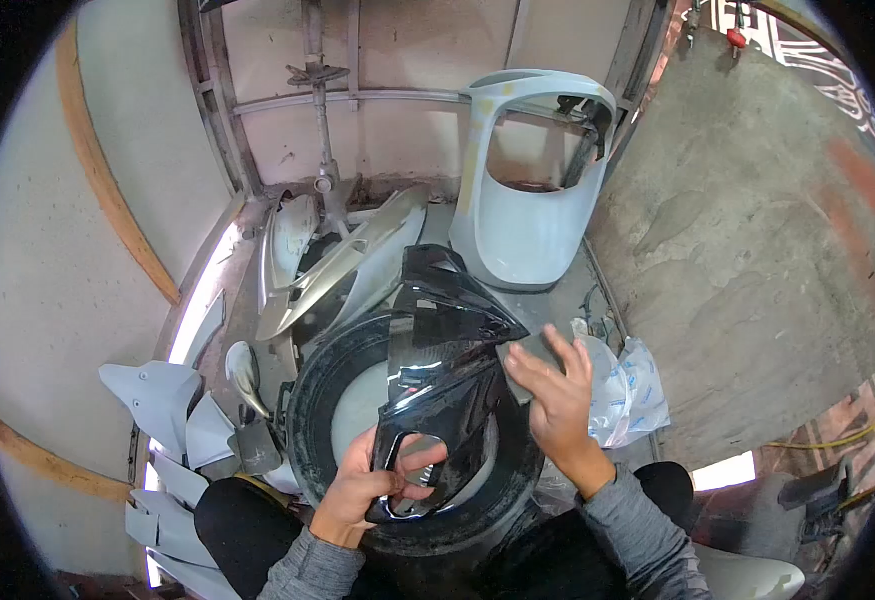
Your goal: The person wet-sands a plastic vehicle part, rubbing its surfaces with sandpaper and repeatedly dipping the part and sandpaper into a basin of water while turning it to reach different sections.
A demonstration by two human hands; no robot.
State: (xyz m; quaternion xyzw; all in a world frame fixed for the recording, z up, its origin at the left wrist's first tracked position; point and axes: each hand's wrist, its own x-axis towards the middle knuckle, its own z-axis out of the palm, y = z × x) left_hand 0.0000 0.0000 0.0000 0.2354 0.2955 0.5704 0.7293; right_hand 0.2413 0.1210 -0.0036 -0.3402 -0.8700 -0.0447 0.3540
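While a panel [442, 395] overhangs the basin [312, 400], walls [417, 50] stand beyond.

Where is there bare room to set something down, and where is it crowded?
A small grey floor patch lies bare between the white panel and the right hand. Left of the black tub, grey panels crowd together; a plastic bag sits to its right.

L hand [360, 480] is held low, nr. ctr., w/ fingers [423, 458] bent in a grip & pointed R, partly hidden. R hand [557, 395] is held higher & farther fwd., fingers pointed up & L, pressed down in a light pinch. Forearms [642, 535] are angled inward, covered by grey sleeves. Knees [247, 530] are bent, set wide, black-clad.
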